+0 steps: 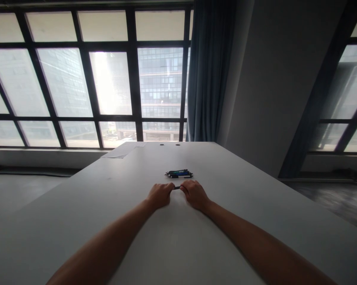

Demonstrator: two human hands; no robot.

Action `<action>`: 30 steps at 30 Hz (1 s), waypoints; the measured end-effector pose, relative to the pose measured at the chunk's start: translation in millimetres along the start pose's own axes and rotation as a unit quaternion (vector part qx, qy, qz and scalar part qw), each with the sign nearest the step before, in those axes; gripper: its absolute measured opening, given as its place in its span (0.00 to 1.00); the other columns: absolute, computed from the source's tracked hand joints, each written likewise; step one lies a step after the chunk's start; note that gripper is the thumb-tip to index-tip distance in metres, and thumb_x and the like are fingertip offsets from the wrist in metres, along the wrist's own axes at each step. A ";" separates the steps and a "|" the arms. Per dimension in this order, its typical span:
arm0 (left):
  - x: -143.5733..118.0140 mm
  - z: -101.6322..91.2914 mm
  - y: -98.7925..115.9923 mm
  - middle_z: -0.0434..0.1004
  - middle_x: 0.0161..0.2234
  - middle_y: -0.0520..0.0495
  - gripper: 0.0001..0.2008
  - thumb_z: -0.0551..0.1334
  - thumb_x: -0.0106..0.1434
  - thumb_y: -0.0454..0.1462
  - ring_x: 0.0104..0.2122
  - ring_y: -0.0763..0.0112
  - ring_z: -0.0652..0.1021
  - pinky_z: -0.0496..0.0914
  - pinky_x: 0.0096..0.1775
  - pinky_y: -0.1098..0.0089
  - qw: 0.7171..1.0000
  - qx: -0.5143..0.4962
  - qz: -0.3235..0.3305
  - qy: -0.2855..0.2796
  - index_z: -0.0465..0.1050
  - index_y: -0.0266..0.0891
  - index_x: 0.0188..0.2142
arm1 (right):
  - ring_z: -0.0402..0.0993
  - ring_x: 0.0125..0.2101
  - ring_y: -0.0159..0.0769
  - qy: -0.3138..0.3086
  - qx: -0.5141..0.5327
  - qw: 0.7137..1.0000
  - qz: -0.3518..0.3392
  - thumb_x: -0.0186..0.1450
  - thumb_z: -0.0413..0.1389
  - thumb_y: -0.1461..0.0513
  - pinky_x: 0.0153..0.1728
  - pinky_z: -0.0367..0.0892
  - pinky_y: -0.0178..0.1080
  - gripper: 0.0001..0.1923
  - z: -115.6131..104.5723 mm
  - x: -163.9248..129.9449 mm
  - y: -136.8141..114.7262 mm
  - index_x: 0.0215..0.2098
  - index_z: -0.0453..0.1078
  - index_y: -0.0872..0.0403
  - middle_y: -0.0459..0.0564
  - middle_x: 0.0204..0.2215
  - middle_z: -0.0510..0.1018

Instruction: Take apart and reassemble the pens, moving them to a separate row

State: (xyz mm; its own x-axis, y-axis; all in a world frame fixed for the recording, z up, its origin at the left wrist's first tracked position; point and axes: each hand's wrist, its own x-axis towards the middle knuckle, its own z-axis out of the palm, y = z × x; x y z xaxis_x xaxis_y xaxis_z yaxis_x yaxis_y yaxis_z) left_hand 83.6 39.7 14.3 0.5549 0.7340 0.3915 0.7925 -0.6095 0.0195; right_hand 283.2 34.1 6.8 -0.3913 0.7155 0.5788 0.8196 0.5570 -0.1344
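Observation:
My left hand (161, 195) and my right hand (194, 194) meet over the middle of the white table (178, 237). Between them runs a dark pen (177, 187), level and side to side, with each hand's fingers closed round one end. Only its short middle part shows; both ends are hidden in the fingers. Just beyond my hands lies a small pile of pens (178, 173), dark and blue, most of them pointing left to right.
Sheets of paper (120, 150) lie at the table's far left edge. Two dark round spots (177, 145) mark the far end. Behind stand large windows (160, 83), a blue curtain (206, 71) and a grey wall (273, 79).

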 end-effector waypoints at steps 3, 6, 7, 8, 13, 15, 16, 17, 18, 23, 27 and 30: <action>0.4 0.9 0.2 0.80 0.35 0.46 0.13 0.51 0.63 0.33 0.33 0.63 0.79 0.69 0.35 0.67 1.000 0.006 0.001 0.002 0.70 0.43 0.43 | 0.70 0.36 0.36 -0.006 -0.010 1.000 0.001 0.70 0.48 0.61 0.40 0.59 0.37 0.12 0.2 0.1 0.6 0.36 0.72 0.55 0.50 0.33 0.77; 0.3 0.5 0.8 0.80 0.35 0.46 0.13 0.50 0.64 0.34 0.32 0.63 0.79 0.69 0.34 0.67 1.000 0.008 0.004 0.003 0.69 0.43 0.43 | 0.70 0.35 0.36 -0.012 -0.018 1.000 0.002 0.70 0.48 0.61 0.40 0.58 0.37 0.12 0.5 0.0 1.0 0.35 0.72 0.55 0.49 0.33 0.77; 0.2 0.1 1.0 0.80 0.35 0.46 0.12 0.50 0.64 0.34 0.32 0.63 0.79 0.68 0.35 0.67 1.000 0.006 0.003 0.003 0.69 0.43 0.43 | 0.70 0.36 0.36 -0.014 -0.019 1.000 0.002 0.70 0.48 0.61 0.40 0.58 0.37 0.12 0.6 -0.1 1.1 0.34 0.72 0.55 0.49 0.32 0.77; 0.1 -0.2 1.3 0.80 0.35 0.45 0.12 0.50 0.64 0.34 0.32 0.63 0.79 0.68 0.35 0.67 1.000 0.004 0.002 0.002 0.69 0.43 0.43 | 0.70 0.35 0.35 -0.016 -0.021 1.000 0.001 0.70 0.48 0.61 0.40 0.58 0.37 0.13 0.6 -0.2 1.2 0.34 0.72 0.55 0.49 0.32 0.77; -0.2 -0.9 2.1 0.80 0.34 0.46 0.12 0.49 0.66 0.35 0.32 0.64 0.79 0.68 0.35 0.67 1.000 -0.001 -0.003 0.000 0.69 0.43 0.43 | 0.69 0.33 0.34 -0.012 -0.026 1.000 -0.001 0.71 0.46 0.62 0.38 0.57 0.37 0.14 -0.4 -0.7 0.7 0.32 0.72 0.56 0.49 0.30 0.76; -0.2 -0.5 2.1 0.79 0.34 0.46 0.12 0.48 0.66 0.36 0.32 0.64 0.79 0.68 0.35 0.67 1.000 -0.002 -0.006 0.000 0.69 0.43 0.43 | 0.69 0.32 0.34 -0.011 -0.027 1.000 -0.005 0.71 0.46 0.62 0.37 0.57 0.37 0.15 -1.0 -0.7 0.2 0.31 0.71 0.56 0.49 0.29 0.76; -0.1 -0.2 2.0 0.79 0.34 0.46 0.12 0.48 0.66 0.36 0.32 0.64 0.79 0.68 0.35 0.67 1.000 -0.003 -0.007 0.000 0.69 0.43 0.43 | 0.69 0.32 0.34 -0.011 -0.028 1.000 -0.008 0.71 0.46 0.62 0.37 0.57 0.37 0.16 -1.2 -0.7 -0.2 0.31 0.71 0.56 0.49 0.28 0.76; -0.2 0.2 1.8 0.79 0.34 0.46 0.12 0.48 0.66 0.36 0.32 0.64 0.79 0.68 0.35 0.68 1.000 -0.003 -0.007 0.000 0.69 0.44 0.43 | 0.69 0.32 0.34 -0.010 -0.029 0.999 -0.009 0.71 0.46 0.62 0.37 0.57 0.36 0.16 -1.5 -0.6 -0.6 0.30 0.71 0.56 0.49 0.28 0.76; -0.2 0.7 1.5 0.79 0.34 0.46 0.12 0.48 0.67 0.36 0.32 0.64 0.79 0.68 0.34 0.68 1.000 -0.003 -0.006 0.001 0.69 0.44 0.43 | 0.69 0.32 0.34 -0.011 -0.029 0.999 -0.010 0.71 0.46 0.62 0.37 0.57 0.36 0.16 -1.8 -0.6 -1.1 0.30 0.71 0.56 0.49 0.28 0.76; 0.0 2.5 -0.2 0.79 0.34 0.46 0.12 0.48 0.67 0.37 0.32 0.63 0.79 0.68 0.34 0.67 1.000 -0.008 -0.003 0.009 0.68 0.44 0.43 | 0.69 0.29 0.34 -0.020 -0.031 0.999 -0.004 0.71 0.46 0.62 0.36 0.57 0.37 0.17 -4.2 -0.7 -3.7 0.28 0.70 0.56 0.49 0.26 0.75; 0.3 2.7 -0.4 0.79 0.35 0.46 0.12 0.47 0.68 0.37 0.32 0.65 0.79 0.68 0.34 0.67 1.000 -0.013 -0.005 0.010 0.68 0.43 0.43 | 0.69 0.29 0.34 -0.025 -0.028 0.999 0.009 0.71 0.46 0.62 0.37 0.57 0.37 0.16 -2.8 -0.6 -3.7 0.28 0.70 0.55 0.48 0.26 0.75; 0.8 3.6 0.0 0.79 0.37 0.47 0.13 0.46 0.69 0.40 0.34 0.65 0.78 0.69 0.36 0.67 0.999 -0.019 0.002 0.027 0.68 0.43 0.43 | 0.69 0.30 0.35 -0.008 -0.023 0.999 0.036 0.71 0.45 0.62 0.37 0.56 0.37 0.16 1.3 0.0 -1.2 0.29 0.69 0.55 0.48 0.27 0.75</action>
State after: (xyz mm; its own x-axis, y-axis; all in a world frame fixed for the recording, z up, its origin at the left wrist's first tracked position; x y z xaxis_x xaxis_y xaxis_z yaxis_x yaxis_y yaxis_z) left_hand 85.0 41.4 11.4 0.5431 0.7151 0.4400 0.7794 -0.6243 0.0527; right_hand 281.7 33.9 5.9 -0.3372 0.7603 0.5553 0.8639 0.4843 -0.1385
